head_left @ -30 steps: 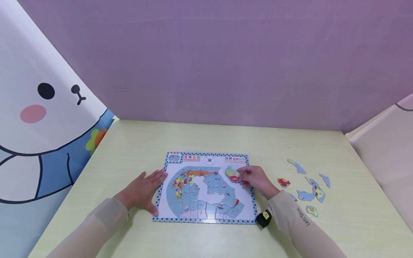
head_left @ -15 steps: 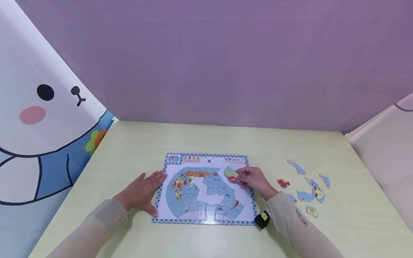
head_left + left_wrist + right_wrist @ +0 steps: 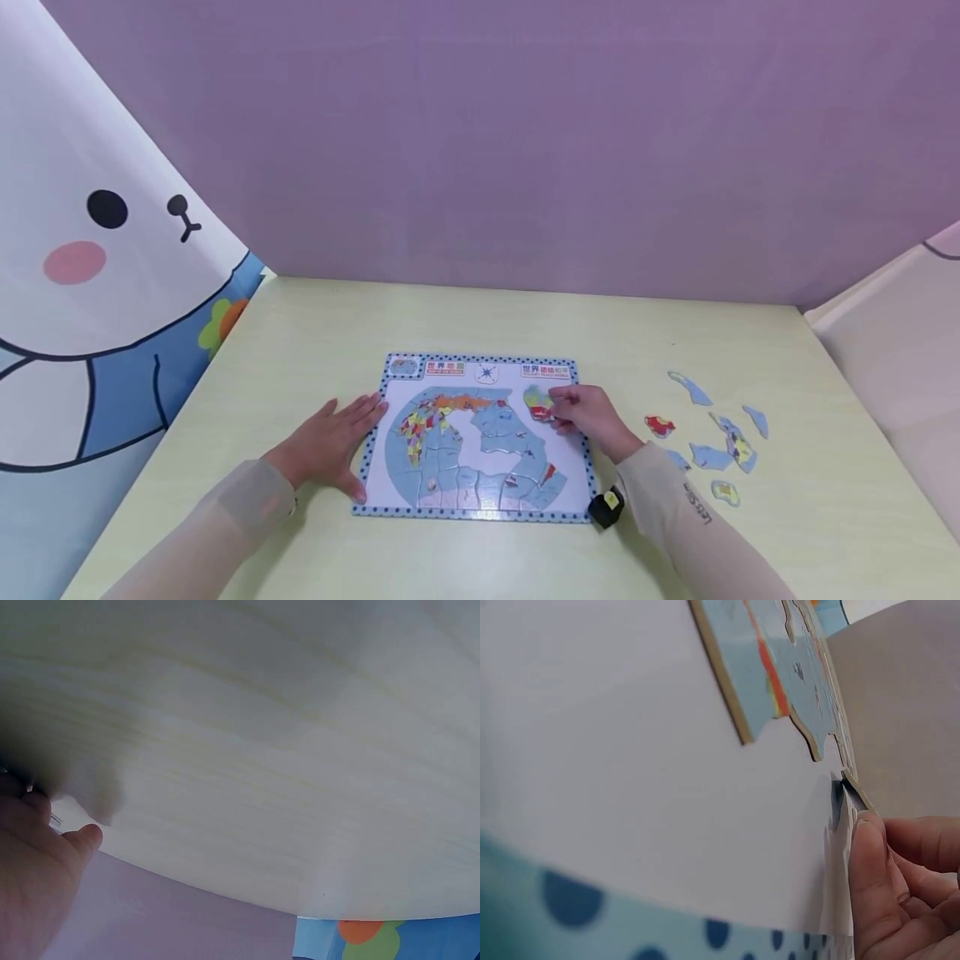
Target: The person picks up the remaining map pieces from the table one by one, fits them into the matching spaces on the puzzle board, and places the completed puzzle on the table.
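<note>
A world-map jigsaw board point(image 3: 378, 492) with a blue dotted border lies on the table. Many of its pieces sit joined into a blue map point(image 3: 405, 475), with a white gap in the middle. My left hand point(image 3: 330, 442) rests with fingers spread along the board's left edge; in the left wrist view only part of this hand point(image 3: 37, 862) shows. My right hand point(image 3: 596, 417) pinches a green and red puzzle piece point(image 3: 537, 402) between thumb and fingers over the board's upper right. The right wrist view shows this puzzle piece point(image 3: 857, 791) edge-on and tilted, close to the white board.
Several loose puzzle pieces lie on the table right of the board, among them a red one point(image 3: 660, 426), a yellow and blue one point(image 3: 738, 443) and a small yellow-green one point(image 3: 725, 492). A purple cloth point(image 3: 525, 150) stands behind the table point(image 3: 480, 321).
My right hand has shifted very slightly left with the puzzle piece still pinched. My left hand stays at the board's edge.
</note>
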The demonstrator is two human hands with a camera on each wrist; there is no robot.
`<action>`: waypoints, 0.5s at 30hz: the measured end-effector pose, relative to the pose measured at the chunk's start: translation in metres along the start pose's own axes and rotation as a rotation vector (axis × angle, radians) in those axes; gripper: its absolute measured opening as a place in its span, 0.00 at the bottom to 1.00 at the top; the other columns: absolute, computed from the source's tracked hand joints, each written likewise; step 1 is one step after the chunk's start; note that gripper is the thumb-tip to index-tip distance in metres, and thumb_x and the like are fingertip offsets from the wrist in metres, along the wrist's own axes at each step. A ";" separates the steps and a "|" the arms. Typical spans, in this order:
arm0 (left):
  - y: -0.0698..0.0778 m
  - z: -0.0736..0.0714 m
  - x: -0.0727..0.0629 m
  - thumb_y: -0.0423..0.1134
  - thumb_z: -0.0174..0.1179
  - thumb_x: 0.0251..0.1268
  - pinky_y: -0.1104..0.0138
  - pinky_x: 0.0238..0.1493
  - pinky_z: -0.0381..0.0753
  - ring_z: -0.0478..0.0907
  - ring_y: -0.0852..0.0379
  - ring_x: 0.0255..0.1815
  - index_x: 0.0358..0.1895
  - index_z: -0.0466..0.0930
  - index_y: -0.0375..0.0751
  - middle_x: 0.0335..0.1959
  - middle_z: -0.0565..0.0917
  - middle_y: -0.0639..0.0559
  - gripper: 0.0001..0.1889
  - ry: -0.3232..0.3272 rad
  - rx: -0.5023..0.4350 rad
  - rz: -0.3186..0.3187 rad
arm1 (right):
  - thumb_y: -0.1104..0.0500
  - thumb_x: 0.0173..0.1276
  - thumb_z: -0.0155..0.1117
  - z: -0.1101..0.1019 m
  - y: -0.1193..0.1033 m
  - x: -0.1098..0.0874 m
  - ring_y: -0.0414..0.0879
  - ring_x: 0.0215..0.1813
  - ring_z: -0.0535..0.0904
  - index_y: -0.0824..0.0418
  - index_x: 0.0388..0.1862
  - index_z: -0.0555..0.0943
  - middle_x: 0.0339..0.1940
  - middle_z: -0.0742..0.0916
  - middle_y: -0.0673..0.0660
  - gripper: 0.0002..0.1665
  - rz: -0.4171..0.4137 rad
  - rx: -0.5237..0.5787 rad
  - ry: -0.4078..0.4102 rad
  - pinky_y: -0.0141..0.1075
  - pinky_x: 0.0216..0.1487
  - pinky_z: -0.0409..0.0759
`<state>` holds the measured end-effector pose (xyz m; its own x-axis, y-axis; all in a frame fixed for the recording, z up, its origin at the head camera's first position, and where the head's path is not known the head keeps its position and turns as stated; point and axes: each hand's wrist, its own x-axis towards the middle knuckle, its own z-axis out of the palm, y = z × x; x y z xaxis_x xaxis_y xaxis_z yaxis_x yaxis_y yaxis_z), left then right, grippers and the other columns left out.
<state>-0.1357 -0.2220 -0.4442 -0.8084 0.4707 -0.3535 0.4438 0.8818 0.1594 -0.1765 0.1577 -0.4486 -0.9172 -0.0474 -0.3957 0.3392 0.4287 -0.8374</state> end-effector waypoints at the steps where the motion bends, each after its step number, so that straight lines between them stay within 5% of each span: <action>1: 0.000 0.000 0.000 0.71 0.70 0.30 0.36 0.67 0.48 0.47 0.41 0.76 0.74 0.53 0.35 0.75 0.55 0.41 0.66 0.001 0.002 0.000 | 0.67 0.70 0.57 0.000 0.000 0.000 0.46 0.29 0.81 0.71 0.56 0.77 0.43 0.84 0.63 0.17 0.000 0.000 0.001 0.32 0.34 0.82; 15: 0.000 0.001 0.000 0.72 0.70 0.29 0.36 0.67 0.48 0.48 0.40 0.75 0.73 0.54 0.34 0.75 0.56 0.40 0.67 0.009 0.004 0.001 | 0.69 0.69 0.57 0.001 -0.004 -0.001 0.44 0.28 0.80 0.72 0.54 0.79 0.43 0.85 0.64 0.16 -0.004 0.006 -0.012 0.32 0.34 0.82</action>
<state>-0.1354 -0.2219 -0.4454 -0.8112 0.4719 -0.3453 0.4461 0.8812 0.1562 -0.1769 0.1549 -0.4450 -0.9157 -0.0602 -0.3972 0.3369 0.4235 -0.8409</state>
